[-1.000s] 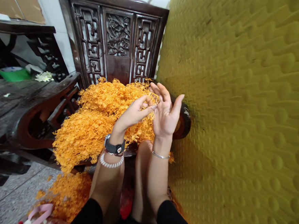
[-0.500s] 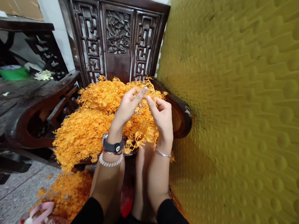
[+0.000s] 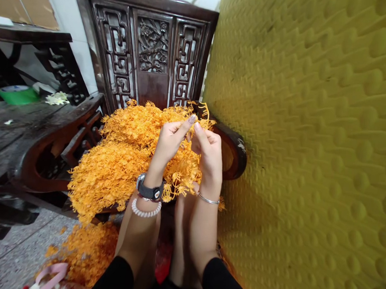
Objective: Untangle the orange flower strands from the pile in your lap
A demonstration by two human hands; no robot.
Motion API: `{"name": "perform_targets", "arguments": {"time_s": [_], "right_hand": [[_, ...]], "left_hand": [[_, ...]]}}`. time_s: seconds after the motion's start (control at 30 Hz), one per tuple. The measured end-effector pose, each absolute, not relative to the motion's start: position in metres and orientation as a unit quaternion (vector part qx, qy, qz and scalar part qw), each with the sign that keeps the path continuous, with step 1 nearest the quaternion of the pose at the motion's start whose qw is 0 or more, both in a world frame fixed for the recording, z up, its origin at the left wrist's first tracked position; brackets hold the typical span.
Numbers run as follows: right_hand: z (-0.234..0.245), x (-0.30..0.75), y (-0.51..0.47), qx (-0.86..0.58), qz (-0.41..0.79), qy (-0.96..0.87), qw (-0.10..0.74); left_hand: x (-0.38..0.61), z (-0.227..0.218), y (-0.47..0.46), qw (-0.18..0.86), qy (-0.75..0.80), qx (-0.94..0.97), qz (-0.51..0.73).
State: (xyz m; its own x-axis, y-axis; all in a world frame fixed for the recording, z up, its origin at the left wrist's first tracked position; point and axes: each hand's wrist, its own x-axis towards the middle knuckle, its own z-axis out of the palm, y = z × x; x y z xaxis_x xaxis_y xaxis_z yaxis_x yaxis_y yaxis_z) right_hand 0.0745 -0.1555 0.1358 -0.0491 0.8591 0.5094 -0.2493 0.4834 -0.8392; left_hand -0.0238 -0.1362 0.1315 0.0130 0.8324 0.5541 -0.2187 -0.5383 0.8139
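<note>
- Filling the right of the view, a mustard-yellow dimpled padded surface (image 3: 311, 148) rises just beside the right arm.
- Behind the hands stands a dark carved wooden chair back (image 3: 153, 45) with lattice panels, and a curved wooden armrest (image 3: 234, 149) runs beneath the padding.
- Lying over the person's lap and the seat, a heap of orange frilly strands (image 3: 111, 174) spreads up against the chair back; a second orange heap (image 3: 86, 253) lies on the speckled terrazzo floor (image 3: 14, 248).
- To the left sits a dark wooden table (image 3: 14, 143), bearing a green object (image 3: 18, 96) and small white flowers (image 3: 57, 98).
- The left hand (image 3: 169, 143) is bent inward over the heap, its fingertips pinching strands.
- The right hand (image 3: 210, 154) faces it closely, thumb and fingers also closed on the same tangle; the exact grip is partly hidden.
- A pink ribbon (image 3: 50, 275) shows at the bottom edge.
- The left wrist carries a black watch (image 3: 148, 192) and a white beaded bracelet (image 3: 145, 210); the right wears a thin silver bangle (image 3: 208, 200).
</note>
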Motion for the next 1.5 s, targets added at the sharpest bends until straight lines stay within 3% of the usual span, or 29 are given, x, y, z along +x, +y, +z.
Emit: {"name": "perform_targets", "arguments": {"time_s": [0.2, 0.47, 0.6, 0.87, 1.07, 1.23, 1.33, 1.5], "right_hand": [[0.135, 0.073, -0.154, -0.214, 0.534, -0.541, 0.613], [0.135, 0.056, -0.154, -0.252, 0.506, -0.489, 0.664], [0.135, 0.051, -0.156, -0.268, 0.478, -0.466, 0.694], [0.132, 0.056, -0.156, -0.232, 0.497, -0.435, 0.714], [0.131, 0.060, -0.153, -0.183, 0.523, -0.429, 0.714], [0.136, 0.087, -0.153, -0.060, 0.536, -0.380, 0.752], [0.139, 0.100, -0.151, -0.088, 0.525, -0.406, 0.743], [0.145, 0.097, -0.154, -0.161, 0.422, -0.434, 0.779]], "left_hand": [[-0.018, 0.133, -0.138, 0.429, 0.245, 0.552, 0.671], [-0.001, 0.132, -0.140, 0.382, 0.271, 0.392, 0.792], [0.013, 0.133, -0.144, 0.424, 0.260, 0.264, 0.826], [0.017, 0.138, -0.154, 0.568, 0.253, 0.232, 0.748], [0.016, 0.138, -0.156, 0.575, 0.237, 0.247, 0.744], [-0.004, 0.143, -0.158, 0.583, 0.160, 0.260, 0.753], [-0.002, 0.147, -0.165, 0.583, 0.111, 0.266, 0.759], [0.013, 0.149, -0.176, 0.685, 0.132, 0.415, 0.584]]}}
